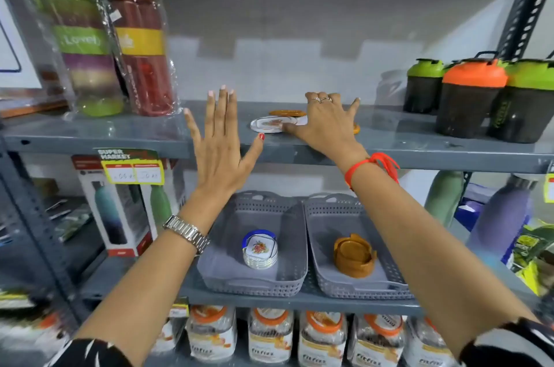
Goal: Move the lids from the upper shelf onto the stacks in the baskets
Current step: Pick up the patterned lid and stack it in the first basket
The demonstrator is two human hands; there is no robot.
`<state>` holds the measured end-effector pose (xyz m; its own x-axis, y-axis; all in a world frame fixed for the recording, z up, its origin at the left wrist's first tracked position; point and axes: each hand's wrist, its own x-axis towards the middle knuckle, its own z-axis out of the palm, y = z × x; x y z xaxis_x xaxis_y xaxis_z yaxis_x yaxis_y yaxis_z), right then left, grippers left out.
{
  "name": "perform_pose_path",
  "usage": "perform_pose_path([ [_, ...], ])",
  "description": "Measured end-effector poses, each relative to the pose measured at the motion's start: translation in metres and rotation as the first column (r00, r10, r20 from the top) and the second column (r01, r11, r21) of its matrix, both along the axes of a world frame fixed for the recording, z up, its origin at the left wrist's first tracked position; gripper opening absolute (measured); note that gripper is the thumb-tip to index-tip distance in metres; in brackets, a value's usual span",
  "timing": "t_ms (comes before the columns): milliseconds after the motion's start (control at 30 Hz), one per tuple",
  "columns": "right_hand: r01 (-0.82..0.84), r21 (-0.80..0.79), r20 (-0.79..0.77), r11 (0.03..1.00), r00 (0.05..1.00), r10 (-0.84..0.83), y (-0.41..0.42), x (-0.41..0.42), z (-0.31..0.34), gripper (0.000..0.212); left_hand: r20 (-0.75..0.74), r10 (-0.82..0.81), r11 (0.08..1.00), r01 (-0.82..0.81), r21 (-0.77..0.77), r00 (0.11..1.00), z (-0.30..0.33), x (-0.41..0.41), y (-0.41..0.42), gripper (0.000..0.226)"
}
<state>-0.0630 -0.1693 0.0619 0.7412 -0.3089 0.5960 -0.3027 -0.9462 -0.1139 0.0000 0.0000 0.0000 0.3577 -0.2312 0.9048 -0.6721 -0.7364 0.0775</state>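
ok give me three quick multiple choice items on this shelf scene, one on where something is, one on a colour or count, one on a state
1. Where does the white floral stack sit?
A. left basket
B. right basket
C. upper shelf

2. How many grey baskets stand on the lower shelf?
A. one
B. two
C. four

3. What is the left hand doing?
A. gripping a bottle
B. open with fingers spread, holding nothing
C. pinching a lid

Answers:
1 A: the floral stack is inside the left basket, while the brown stack fills the right basket.
2 B: two baskets stand side by side.
3 B: the palm is flat and empty, while the right hand rests on the white floral lid on the upper shelf.
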Motion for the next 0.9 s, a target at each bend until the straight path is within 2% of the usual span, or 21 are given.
perform_pose_path([
  [100,0.02,-0.001,-0.063,1.0,0.998,-0.02,0.012,0.006,0.005,0.081,-0.029,0.044,0.999,-0.044,-0.016,0.999,-0.009,0.003,0.009,0.075],
  [233,0.039,0.103,-0.154,0.994,0.988,-0.023,0.024,0.018,0.009,0.088,-0.067,0.057,0.998,-0.058,-0.018,0.996,-0.019,0.015,0.017,0.074],
  [467,0.136,0.216,-0.208,0.967,0.974,-0.09,0.028,0.031,0.011,0.093,-0.033,0.079,0.996,-0.081,-0.036,0.996,-0.025,0.021,0.014,0.068],
  [733,0.138,0.291,-0.219,0.947,0.973,-0.074,0.025,0.037,0.013,0.1,-0.026,0.072,0.997,-0.073,-0.027,0.997,-0.026,0.024,0.015,0.068],
  [900,0.141,0.259,-0.114,0.956,0.987,-0.115,0.032,0.025,0.012,0.096,-0.017,0.069,0.997,-0.069,-0.017,0.998,-0.027,0.025,0.016,0.067],
])
